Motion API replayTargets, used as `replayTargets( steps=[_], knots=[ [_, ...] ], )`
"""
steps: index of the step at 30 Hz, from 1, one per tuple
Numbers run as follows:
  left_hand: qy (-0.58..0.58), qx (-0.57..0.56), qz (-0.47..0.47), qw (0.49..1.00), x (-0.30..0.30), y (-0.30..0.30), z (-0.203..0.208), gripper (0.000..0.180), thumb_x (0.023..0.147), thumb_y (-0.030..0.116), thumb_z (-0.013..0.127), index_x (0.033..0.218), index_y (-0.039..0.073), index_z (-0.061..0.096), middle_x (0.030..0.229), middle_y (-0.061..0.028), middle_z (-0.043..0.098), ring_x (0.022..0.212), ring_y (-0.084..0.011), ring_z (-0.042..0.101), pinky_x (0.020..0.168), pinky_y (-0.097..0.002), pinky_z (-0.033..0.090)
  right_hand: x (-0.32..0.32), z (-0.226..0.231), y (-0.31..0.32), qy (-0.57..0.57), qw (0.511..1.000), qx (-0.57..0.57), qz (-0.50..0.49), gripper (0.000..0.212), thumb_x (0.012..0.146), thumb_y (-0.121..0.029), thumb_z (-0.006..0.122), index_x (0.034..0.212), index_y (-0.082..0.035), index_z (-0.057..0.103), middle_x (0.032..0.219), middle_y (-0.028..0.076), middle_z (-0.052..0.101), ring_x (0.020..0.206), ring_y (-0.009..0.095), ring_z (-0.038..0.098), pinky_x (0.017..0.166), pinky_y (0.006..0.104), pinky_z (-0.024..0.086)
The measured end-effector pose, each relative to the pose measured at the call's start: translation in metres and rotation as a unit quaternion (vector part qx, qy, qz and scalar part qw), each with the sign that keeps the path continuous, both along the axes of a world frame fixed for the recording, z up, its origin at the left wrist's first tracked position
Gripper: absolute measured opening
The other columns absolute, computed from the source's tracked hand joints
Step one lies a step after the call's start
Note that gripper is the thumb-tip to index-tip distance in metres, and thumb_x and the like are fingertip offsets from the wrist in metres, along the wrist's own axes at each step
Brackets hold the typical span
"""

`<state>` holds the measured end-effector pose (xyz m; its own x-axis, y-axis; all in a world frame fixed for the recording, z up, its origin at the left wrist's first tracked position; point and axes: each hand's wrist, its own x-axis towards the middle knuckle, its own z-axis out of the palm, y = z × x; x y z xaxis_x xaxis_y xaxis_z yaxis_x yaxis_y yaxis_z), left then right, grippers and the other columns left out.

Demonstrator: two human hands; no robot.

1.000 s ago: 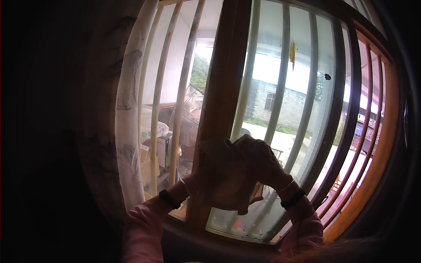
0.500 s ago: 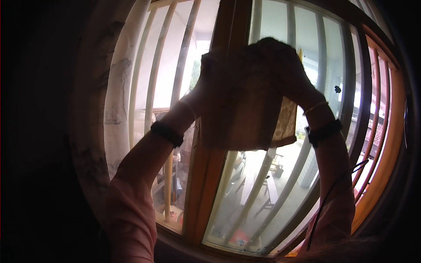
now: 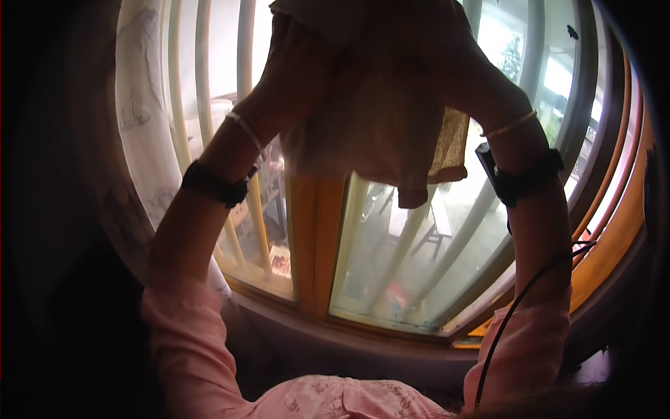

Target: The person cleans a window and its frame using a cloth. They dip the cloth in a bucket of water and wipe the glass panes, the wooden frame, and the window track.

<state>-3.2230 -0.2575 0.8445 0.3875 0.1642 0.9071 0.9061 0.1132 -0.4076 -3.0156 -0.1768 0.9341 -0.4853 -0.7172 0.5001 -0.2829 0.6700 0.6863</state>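
I hold a brownish cloth up high in front of the window's wooden post, with my left grip and right grip both closed on it, though shadow swallows the detail. Its lower edge hangs loose, and a lighter patterned flap shows at the right. I judge this step as 2-handed handling of the cloth before the glass; the next move calls for a steady hold. On the far left sits an apparent box, its reddish contents unclear.
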Motion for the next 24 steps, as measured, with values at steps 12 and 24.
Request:
replayTargets(
  steps=[12, 24],
  knots=[
    [-0.351, -0.216, -0.18, 0.893, 0.051, -0.059, -0.283, 0.05, 0.081, 0.019, 0.068, 0.127, 0.007, 0.054, 0.133, -0.0193, 0.05, 0.128, -0.0414, 0.04, 0.108, -0.0508, 0.028, 0.001, -0.288, -0.019, -0.029, 0.969, -0.07, -0.234, 0.053, 0.074, -0.034, 0.06, 0.127, -0.03, 0.057, 0.126, -0.003, 0.051, 0.121, 0.024, 0.041, 0.104, 0.0415, 0.033],
    [-0.699, -0.143, -0.251, 0.654, 0.096, -0.059, -0.544, 0.048, 0.067, 0.023, 0.068, 0.113, 0.012, 0.062, 0.116, -0.0115, 0.056, 0.117, -0.034, 0.047, 0.102, -0.0431, 0.037, -0.006, -0.508, -0.036, -0.38, 0.814, -0.433, -0.076, 0.035, 0.072, -0.025, 0.062, 0.107, -0.019, 0.064, 0.122, -0.002, 0.056, 0.127, 0.025, 0.041, 0.106, 0.0408, 0.036]
  ],
)
